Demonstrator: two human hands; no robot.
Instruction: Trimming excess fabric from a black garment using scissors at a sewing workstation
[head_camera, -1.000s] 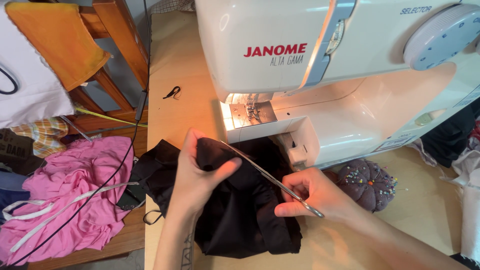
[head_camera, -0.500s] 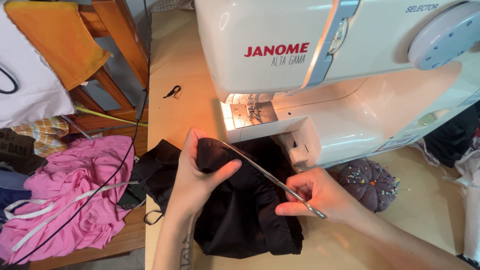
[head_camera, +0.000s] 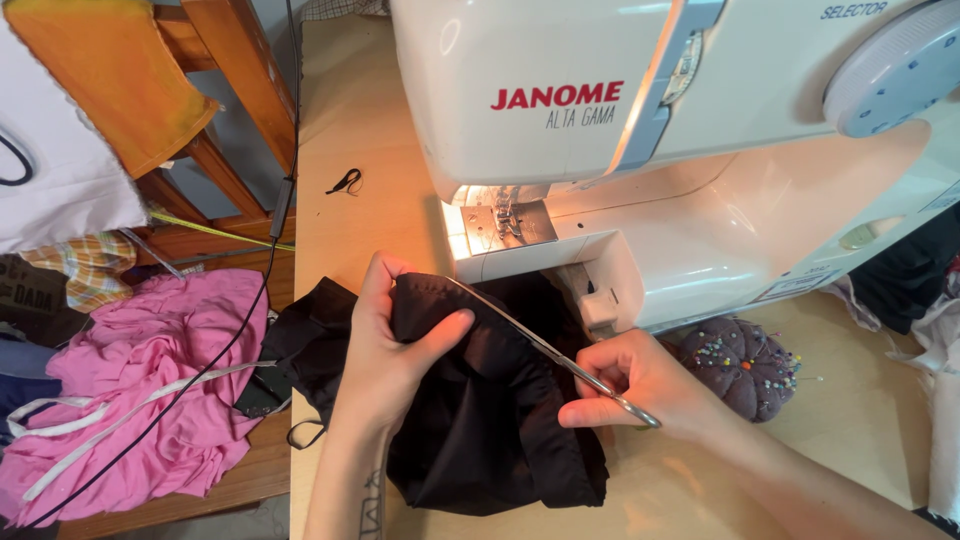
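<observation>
Black fabric (head_camera: 480, 420) bunched at centre-bottom of frame on pale worktop (head_camera: 370, 130), in front of sewing machine (head_camera: 640, 150). Fabric off needle plate; stitching judged paused or done, trimming in hand, cut not visibly finished.

Left hand (head_camera: 385, 350): fingers closed on folded top edge of fabric, thumb pressed across front, edge held up.

Right hand (head_camera: 640, 385): fingers closed around small scissors (head_camera: 550, 350), blades laid along raised edge, tips toward left hand; blades open or shut cannot be told.

Pin cushion (head_camera: 745, 360) lower right. Pink cloth (head_camera: 150, 380) lower left.
</observation>
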